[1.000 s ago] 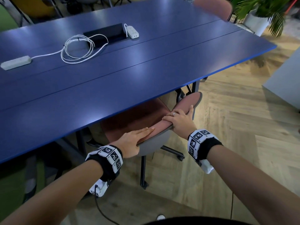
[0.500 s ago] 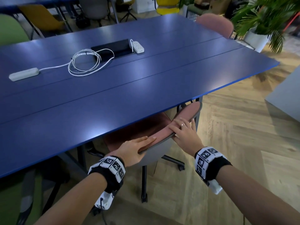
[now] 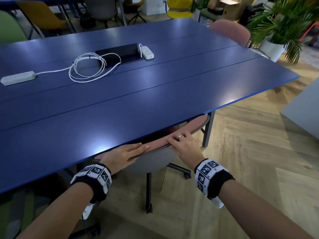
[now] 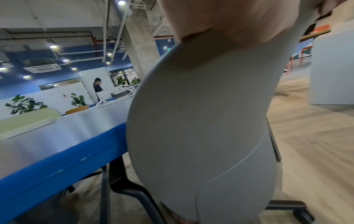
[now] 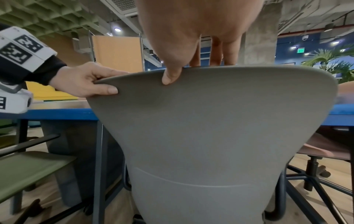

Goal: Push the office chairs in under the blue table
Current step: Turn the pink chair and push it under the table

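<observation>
Hands: two, both on the top edge of one chair back.
Left hand point(image 3: 123, 155): fingers laid flat along the pink front of the rim, thumb point(image 5: 107, 91) pressed on the grey back; it pinches the rim's left corner.
Right hand point(image 3: 185, 146): fingers over the top onto the pink side, thumb on the grey shell in the right wrist view; it grips the rim near the middle. One ring point(image 3: 180, 135) on a finger.
Wristbands: two, black with white coded squares, one on each wrist.
Chair point(image 3: 160, 159): grey shell, pink padding, wheeled base on the wood floor; its seat is under the table, its back touching or just beside the near edge, near the right corner.
Table point(image 3: 155, 94): one, blue, long, its top split by two seams.
On the table: two white power strips, one at far left point(image 3: 18, 77), one by the black panel point(image 3: 147, 52); one coiled white cable point(image 3: 88, 67) between them.
Other chairs: one green at lower left point(image 3: 15, 209), one pink at the far end point(image 3: 230, 31), one green, one mustard and one yellow beyond the table.
Plant point(image 3: 283, 23): one, in a white pot, far right.
</observation>
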The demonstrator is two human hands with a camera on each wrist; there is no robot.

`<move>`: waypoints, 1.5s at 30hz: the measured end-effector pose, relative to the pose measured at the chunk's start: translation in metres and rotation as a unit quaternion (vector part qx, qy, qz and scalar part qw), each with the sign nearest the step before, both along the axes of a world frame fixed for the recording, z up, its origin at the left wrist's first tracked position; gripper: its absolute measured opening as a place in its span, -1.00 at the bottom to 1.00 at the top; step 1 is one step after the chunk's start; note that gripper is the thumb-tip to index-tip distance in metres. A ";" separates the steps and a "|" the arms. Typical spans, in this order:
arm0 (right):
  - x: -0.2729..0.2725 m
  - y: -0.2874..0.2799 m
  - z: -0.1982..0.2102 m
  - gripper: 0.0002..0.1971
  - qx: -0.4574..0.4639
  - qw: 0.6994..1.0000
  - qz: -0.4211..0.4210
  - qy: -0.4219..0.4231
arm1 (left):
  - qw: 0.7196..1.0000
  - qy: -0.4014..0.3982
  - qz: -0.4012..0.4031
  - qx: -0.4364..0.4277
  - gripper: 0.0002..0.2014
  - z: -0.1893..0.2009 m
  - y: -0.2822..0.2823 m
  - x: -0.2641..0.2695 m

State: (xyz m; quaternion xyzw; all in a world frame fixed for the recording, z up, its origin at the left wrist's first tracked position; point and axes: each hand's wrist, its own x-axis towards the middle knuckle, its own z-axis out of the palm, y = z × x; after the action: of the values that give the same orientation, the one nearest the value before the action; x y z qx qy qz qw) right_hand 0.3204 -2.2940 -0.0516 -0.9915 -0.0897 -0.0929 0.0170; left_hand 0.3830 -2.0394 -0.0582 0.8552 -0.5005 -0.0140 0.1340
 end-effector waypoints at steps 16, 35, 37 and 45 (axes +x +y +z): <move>-0.005 -0.002 0.014 -0.66 0.048 0.995 -0.019 0.084 | 0.999 0.005 0.027 0.022 -0.56 -0.005 -0.007 -0.003; -0.031 0.005 0.017 -0.43 0.110 0.982 -0.043 0.147 | 0.976 0.006 0.176 0.126 -0.50 0.020 -0.023 -0.029; -0.034 0.006 0.019 -0.43 0.109 0.981 -0.047 0.154 | 0.972 0.003 0.183 0.146 -0.50 0.023 -0.026 -0.033; -0.063 0.004 0.024 -0.54 0.148 0.979 -0.056 0.124 | 0.966 0.022 0.205 0.154 -0.48 0.038 -0.034 -0.058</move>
State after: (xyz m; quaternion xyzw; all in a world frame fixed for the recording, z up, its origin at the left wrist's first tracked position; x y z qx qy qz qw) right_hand 0.2574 -2.2896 -0.0273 -0.9852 -0.0161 0.0181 0.1697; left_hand 0.3252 -2.0730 -0.0203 0.9494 -0.3027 -0.0825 0.0117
